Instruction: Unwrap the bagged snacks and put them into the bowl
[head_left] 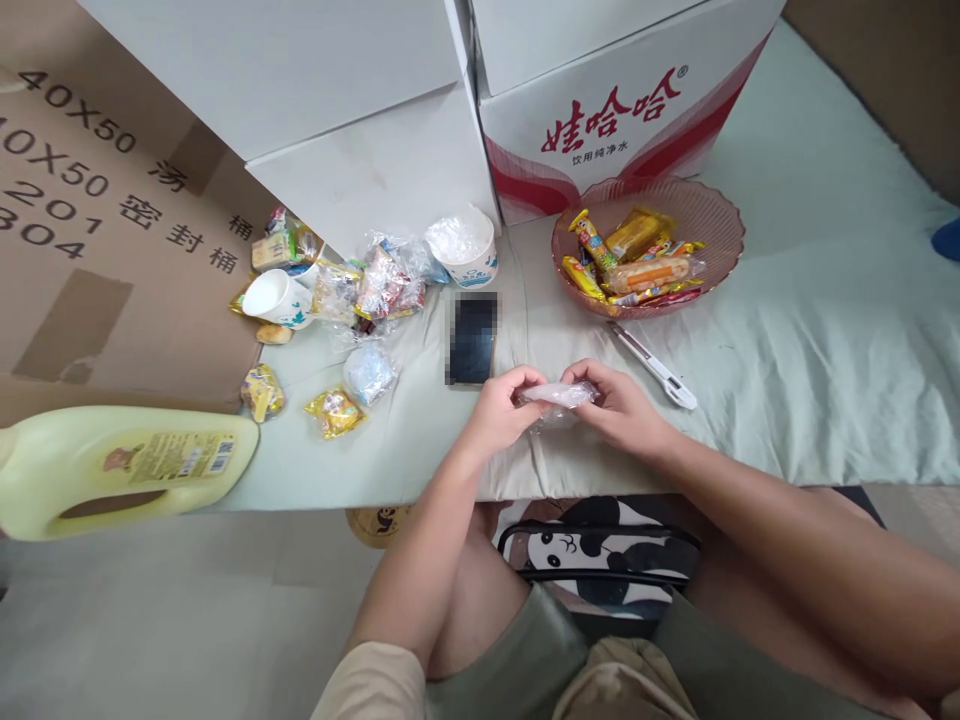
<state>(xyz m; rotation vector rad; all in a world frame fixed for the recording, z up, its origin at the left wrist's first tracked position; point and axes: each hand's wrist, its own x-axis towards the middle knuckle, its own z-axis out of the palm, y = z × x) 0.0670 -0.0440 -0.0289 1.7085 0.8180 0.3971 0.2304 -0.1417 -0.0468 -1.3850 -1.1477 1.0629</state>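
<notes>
Between my two hands is a crinkled, whitish packet in clear plastic (559, 396), just above the front part of the cloth. My left hand (508, 408) pinches its left end with thumb and fingers. The right end is gripped by my right hand (619, 408) in the same way. What lies inside the plastic, if anything, I cannot make out. A dark phone-like slab (472, 345), partly blurred, lies just beyond my left hand. Past my right hand is a white utility knife (654, 365), its tip by the pink glass bowl (724, 240) of wrapped snacks (649, 272).
Wrapped snacks (379, 285) crowd around two paper cups (281, 297) at the left. A pale yellow jug (127, 465) lies at the front left edge. White cartons (360, 170) and a brown box (112, 230) stand behind and left. Green cloth (810, 380) covers the surface.
</notes>
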